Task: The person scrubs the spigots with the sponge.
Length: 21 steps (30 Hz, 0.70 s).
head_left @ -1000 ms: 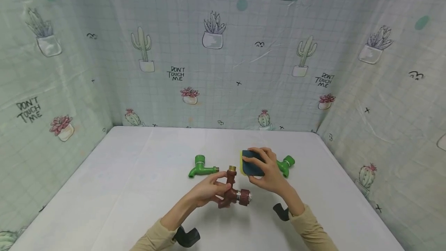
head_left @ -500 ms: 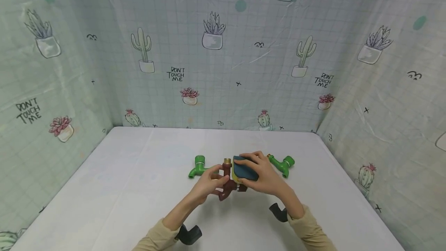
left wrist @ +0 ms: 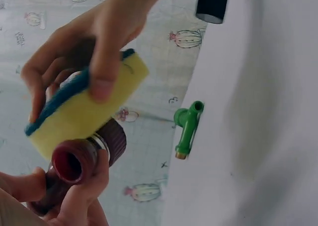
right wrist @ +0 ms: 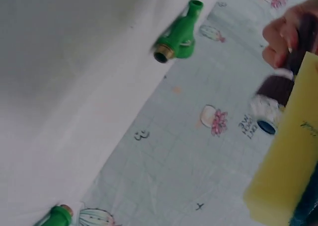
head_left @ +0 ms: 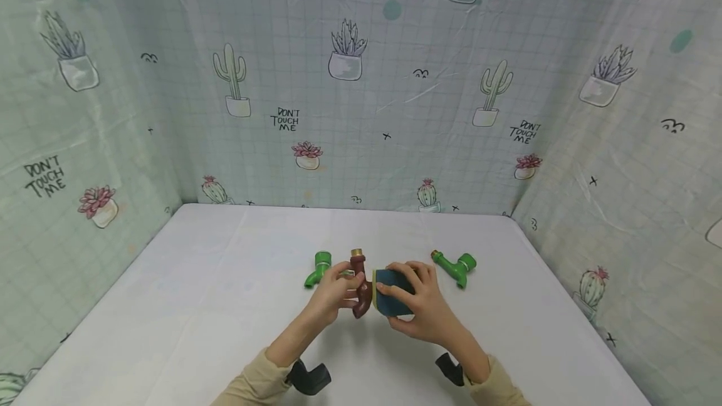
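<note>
My left hand [head_left: 329, 296] grips a brown water tap [head_left: 362, 299], with its brass threaded end pointing up. In my right hand [head_left: 429, 309] is a sponge [head_left: 397, 293], yellow with a dark blue-green scouring layer. Its yellow face lies along the tap's handle side; the left wrist view shows the sponge [left wrist: 94, 114] right at the tap [left wrist: 74, 161] near its ribbed knob. From the head view, the sponge hides that knob. Both hands are above the white table. In the right wrist view the sponge [right wrist: 285, 156] partly covers the tap [right wrist: 276, 87].
A green tap [head_left: 322, 263] lies behind my left hand, partly covered by it. Another green tap [head_left: 455, 267] lies farther right on the white table [head_left: 225, 281]. Dark wrist-worn devices [head_left: 310, 379] sit under the forearms. A cactus-print curtain [head_left: 383, 105] surrounds the table.
The right hand has brought the sponge left and down to the brown tap's knob side. The left hand has shifted the tap slightly left and up. The green taps have stayed put.
</note>
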{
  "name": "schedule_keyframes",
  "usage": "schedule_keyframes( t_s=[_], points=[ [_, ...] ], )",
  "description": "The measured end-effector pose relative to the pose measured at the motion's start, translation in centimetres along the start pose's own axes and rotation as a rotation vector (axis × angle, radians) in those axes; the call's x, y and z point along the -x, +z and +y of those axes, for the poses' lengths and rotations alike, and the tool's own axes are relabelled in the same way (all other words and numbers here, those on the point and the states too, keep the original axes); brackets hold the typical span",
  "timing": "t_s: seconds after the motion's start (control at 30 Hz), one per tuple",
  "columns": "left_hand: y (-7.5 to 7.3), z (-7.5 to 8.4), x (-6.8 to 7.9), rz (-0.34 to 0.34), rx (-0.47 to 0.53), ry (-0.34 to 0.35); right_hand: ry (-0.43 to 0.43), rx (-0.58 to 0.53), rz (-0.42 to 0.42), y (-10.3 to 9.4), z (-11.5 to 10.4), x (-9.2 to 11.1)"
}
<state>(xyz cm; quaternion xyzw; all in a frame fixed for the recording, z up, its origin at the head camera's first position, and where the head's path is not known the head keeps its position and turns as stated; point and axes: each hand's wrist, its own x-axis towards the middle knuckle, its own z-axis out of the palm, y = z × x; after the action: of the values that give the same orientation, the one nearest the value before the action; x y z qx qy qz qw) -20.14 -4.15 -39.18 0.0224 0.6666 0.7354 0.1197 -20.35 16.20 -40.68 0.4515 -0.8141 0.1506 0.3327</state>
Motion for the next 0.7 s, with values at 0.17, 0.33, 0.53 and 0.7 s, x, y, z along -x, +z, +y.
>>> schedule_keyframes(
  t_s=[0.17, 0.33, 0.53, 0.7],
  points=[
    [-0.2, -0.1, -0.1, 0.011, 0.122, -0.067, -0.059, 0.034, 0.013, 0.1, -0.3, 1.1],
    [-0.7, -0.5, -0.5, 0.051, 0.173, -0.091, -0.087, 0.046, -0.008, -0.1, -0.1, 1.8],
    [-1.0, -1.3, -0.9, 0.087, 0.179, -0.115, -0.053, 0.016, -0.013, -0.9, 0.3, 0.9],
    [-0.6, -1.5, -0.6, 0.076, 0.072, -0.106, 0.025, -0.011, -0.023, -1.2, 0.9, -1.2]
  ],
)
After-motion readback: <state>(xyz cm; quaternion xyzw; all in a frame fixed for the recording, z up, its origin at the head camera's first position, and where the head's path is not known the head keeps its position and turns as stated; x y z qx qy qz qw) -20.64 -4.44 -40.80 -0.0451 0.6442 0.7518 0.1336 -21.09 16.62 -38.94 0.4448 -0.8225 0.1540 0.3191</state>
